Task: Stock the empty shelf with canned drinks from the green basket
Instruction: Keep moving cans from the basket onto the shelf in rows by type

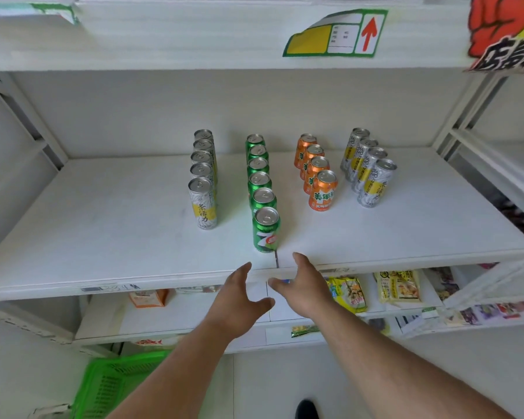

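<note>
Four rows of cans stand on the white shelf [103, 237]: silver-and-yellow cans [203, 204] at the left, green cans [266, 229] beside them, orange cans [322, 190], and a second silver-and-yellow row [375, 184] at the right. My left hand [239, 300] and my right hand [303, 285] hover just in front of the shelf's front edge, below the nearest green can. Both hands hold nothing, fingers apart. The green basket [112, 385] sits low at the left, partly cut off by my left forearm; its contents are hidden.
A lower shelf [194, 316] holds snack packets [350, 293] and an orange carton [149, 297]. White uprights frame the shelf at both sides. A neighbouring rack [496, 309] with goods stands at the right. A green price sign [336, 33] hangs on the shelf above.
</note>
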Demonstrator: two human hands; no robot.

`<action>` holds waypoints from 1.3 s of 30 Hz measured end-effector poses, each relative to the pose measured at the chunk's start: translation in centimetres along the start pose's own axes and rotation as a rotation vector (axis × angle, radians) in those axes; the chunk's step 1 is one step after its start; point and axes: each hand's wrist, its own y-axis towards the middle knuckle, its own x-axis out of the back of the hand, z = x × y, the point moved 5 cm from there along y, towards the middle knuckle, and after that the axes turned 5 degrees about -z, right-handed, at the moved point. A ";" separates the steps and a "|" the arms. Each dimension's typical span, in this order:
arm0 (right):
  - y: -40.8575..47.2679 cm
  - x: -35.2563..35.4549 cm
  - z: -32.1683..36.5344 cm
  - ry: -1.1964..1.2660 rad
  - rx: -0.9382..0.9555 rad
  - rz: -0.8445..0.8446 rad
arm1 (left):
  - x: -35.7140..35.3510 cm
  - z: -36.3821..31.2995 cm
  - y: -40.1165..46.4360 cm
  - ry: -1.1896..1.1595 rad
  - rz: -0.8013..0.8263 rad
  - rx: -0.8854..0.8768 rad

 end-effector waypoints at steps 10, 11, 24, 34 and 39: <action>-4.8 6.4 -8.2 -0.129 -0.052 0.000 | -6.7 -4.0 -3.2 0.154 0.194 -0.032; -5.2 7.0 -9.5 -0.140 -0.070 0.002 | -7.8 -4.6 -3.7 0.171 0.214 -0.038; -14.4 16.6 -37.3 -0.255 -0.353 0.130 | -31.2 -12.0 -12.4 0.400 0.430 -0.046; -15.3 20.6 -48.7 -0.162 -0.537 0.115 | -43.8 -13.8 -13.8 0.425 0.595 0.046; -12.5 20.7 -52.4 -0.136 -0.635 0.098 | -47.9 -12.4 -9.7 0.390 0.638 0.094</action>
